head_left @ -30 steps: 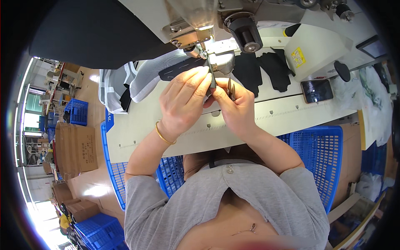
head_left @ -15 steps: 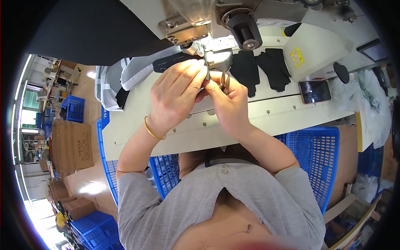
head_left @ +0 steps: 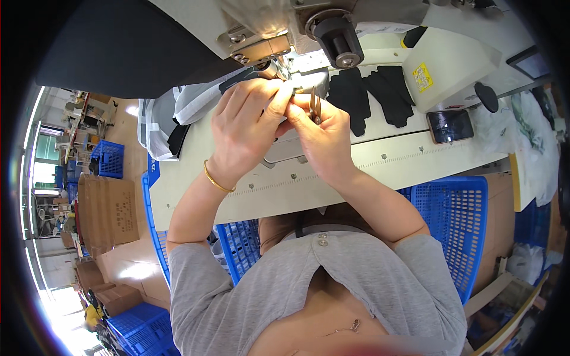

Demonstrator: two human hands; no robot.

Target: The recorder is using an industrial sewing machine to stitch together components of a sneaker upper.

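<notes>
My left hand (head_left: pixel 243 124) is closed in a pinch close under the lit needle area of a sewing machine (head_left: pixel 264 50). Between its fingertips is a dark fabric piece, mostly hidden by the fingers; a dark part (head_left: pixel 233 82) shows behind the knuckles. My right hand (head_left: pixel 325 139) meets it, thumb and fingertips together at the same spot. Small metal thread snips (head_left: pixel 315 110) are held in the right hand, their blades pointing up toward the machine. Whether the right fingertips also grip the fabric is hidden.
Black fabric pieces (head_left: pixel 349 101) lie right of the hands on the machine table (head_left: pixel 237 204), with a phone (head_left: pixel 450 127) beyond. Grey-and-white fabric (head_left: pixel 159 121) is heaped at the left. Blue baskets (head_left: pixel 457 219) stand below the table edge.
The dark strip that stood up between my fingertips is now mostly covered by them. Both hands have shifted slightly left, and the snips' blades show more plainly.
</notes>
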